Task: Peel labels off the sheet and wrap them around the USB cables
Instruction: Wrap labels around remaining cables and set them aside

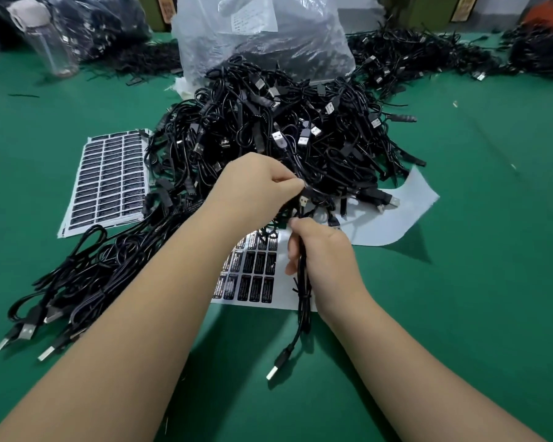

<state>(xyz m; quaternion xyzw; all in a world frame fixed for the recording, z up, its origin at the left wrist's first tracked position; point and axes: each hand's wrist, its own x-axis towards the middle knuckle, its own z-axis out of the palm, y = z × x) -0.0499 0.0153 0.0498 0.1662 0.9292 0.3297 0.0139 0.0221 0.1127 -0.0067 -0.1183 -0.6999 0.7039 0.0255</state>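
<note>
On a green table [460, 282], a full label sheet [109, 177] lies far left, the left hand [256, 186] pinches a black cable at the foot of the USB cable heap [284, 129], and the right hand [323, 253] grips a bundled USB cable [302, 301] over a partly used label sheet [256, 272].

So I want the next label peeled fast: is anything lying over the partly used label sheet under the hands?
Yes. The cable gripped in the right hand hangs across the label sheet, and the cable pile overlaps its far edge.
</note>
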